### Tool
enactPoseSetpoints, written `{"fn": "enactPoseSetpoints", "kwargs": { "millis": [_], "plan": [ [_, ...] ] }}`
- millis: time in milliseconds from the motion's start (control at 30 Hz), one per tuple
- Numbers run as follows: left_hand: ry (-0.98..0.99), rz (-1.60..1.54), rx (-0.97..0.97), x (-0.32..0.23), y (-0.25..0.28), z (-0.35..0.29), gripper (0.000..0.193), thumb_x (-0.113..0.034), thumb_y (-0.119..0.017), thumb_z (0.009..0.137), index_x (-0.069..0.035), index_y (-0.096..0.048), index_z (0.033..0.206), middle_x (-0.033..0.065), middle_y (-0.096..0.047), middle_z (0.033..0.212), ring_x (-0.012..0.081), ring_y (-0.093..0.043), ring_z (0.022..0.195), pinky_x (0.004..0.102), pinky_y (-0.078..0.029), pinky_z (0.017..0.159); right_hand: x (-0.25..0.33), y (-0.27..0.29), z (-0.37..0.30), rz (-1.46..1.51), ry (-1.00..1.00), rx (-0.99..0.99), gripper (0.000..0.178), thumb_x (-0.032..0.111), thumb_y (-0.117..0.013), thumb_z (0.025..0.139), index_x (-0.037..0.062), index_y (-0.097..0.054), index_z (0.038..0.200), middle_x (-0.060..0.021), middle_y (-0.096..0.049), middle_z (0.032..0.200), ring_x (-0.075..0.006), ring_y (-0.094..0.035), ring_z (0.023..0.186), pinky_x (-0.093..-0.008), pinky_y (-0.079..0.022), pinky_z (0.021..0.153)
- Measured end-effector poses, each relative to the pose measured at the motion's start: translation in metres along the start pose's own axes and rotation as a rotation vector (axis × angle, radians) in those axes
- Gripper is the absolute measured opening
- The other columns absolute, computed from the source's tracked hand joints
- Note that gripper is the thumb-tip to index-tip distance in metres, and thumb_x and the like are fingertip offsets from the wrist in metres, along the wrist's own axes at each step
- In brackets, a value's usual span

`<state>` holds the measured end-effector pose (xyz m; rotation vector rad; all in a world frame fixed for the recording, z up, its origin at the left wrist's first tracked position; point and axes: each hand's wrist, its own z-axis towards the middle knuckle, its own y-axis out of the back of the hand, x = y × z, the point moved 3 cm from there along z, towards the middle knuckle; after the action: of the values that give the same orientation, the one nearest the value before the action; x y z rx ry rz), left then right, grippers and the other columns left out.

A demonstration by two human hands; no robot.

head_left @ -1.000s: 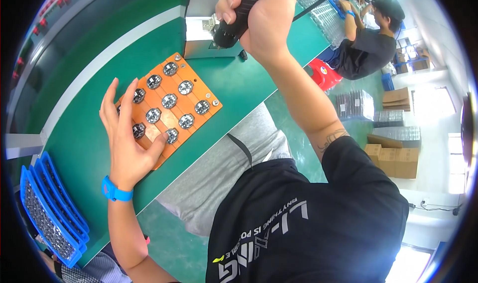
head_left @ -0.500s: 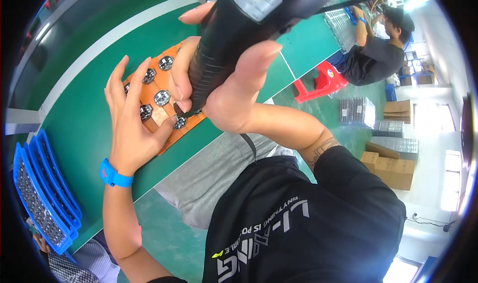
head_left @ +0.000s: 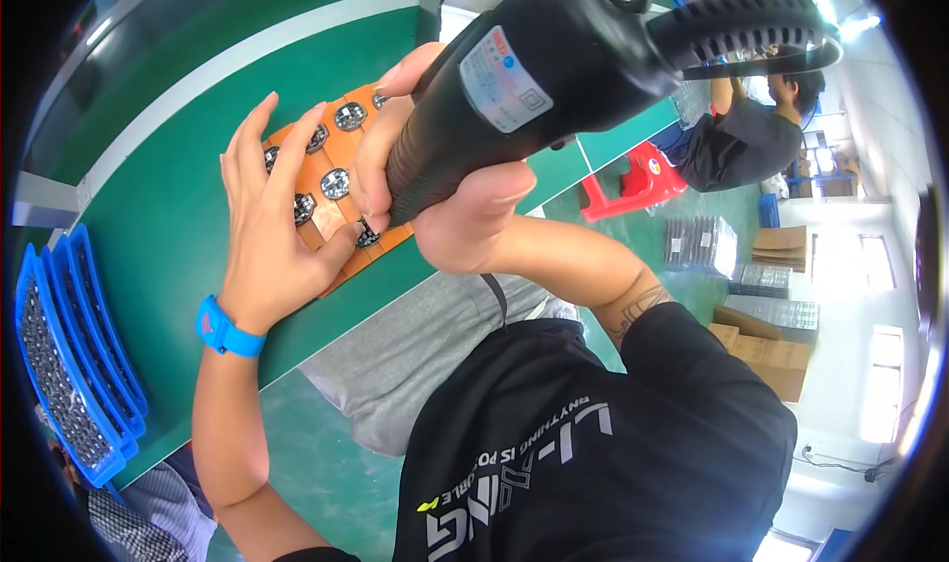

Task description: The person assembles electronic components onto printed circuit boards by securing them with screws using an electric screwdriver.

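Observation:
My left hand (head_left: 269,228) lies flat, fingers spread, on an orange fixture plate (head_left: 334,206) that carries several small round metal parts. The plate rests on a green bench (head_left: 178,216). My right hand (head_left: 450,206) is wrapped around a black electric screwdriver (head_left: 554,78), held upright with its tip down on a round part near the plate's front edge, right beside my left thumb. The tool's body hides much of the plate's right side.
Stacked blue trays (head_left: 69,354) of small metal parts sit at the bench's left end. Another person (head_left: 741,137) in a dark shirt works at the far right, near a red stool (head_left: 633,181). Cardboard boxes (head_left: 771,345) and trays lie on the floor.
My right hand has brought the screwdriver from high above the bench down onto the orange plate. My left hand stays pressed on the plate.

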<state>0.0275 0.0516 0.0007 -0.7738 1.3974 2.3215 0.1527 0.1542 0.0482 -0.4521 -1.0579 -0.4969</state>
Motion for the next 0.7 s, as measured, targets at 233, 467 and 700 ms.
{"fn": "enactPoseSetpoints", "kwargs": {
  "millis": [233,467,700],
  "plan": [
    [0.018,-0.002,0.019,-0.001,0.001,0.002,0.091,-0.013,-0.08,0.064,-0.013,-0.05,0.15,0.0243,-0.031,0.157,0.0466,-0.036,0.137,0.0553,-0.035,0.115,0.003,0.007,0.009,0.268,0.268,0.012,0.077,0.061,-0.06,0.099,-0.0064,-0.043,0.132,-0.0059,-0.058,0.065,-0.0095,-0.052,0.051,-0.0239,-0.042,0.046],
    [0.059,0.014,0.08,-0.007,0.005,0.001,0.093,-0.008,-0.079,0.066,-0.013,-0.048,0.153,0.0227,-0.028,0.161,0.0442,-0.031,0.146,0.053,-0.036,0.117,0.054,0.044,0.051,0.049,0.344,-0.37,0.085,0.085,-0.03,0.095,0.0052,-0.046,0.119,-0.0084,-0.053,0.058,-0.0185,-0.048,0.042,-0.0303,-0.042,0.045],
    [0.07,0.003,0.083,-0.004,0.003,0.002,0.091,-0.008,-0.079,0.066,-0.015,-0.05,0.151,0.0223,-0.028,0.161,0.0437,-0.032,0.146,0.0526,-0.036,0.117,0.083,0.074,0.065,0.172,0.317,-0.642,0.07,0.08,-0.034,0.098,0.0138,-0.049,0.115,-0.0051,-0.044,0.056,-0.018,-0.041,0.042,-0.0327,-0.038,0.043]
  ]
}}
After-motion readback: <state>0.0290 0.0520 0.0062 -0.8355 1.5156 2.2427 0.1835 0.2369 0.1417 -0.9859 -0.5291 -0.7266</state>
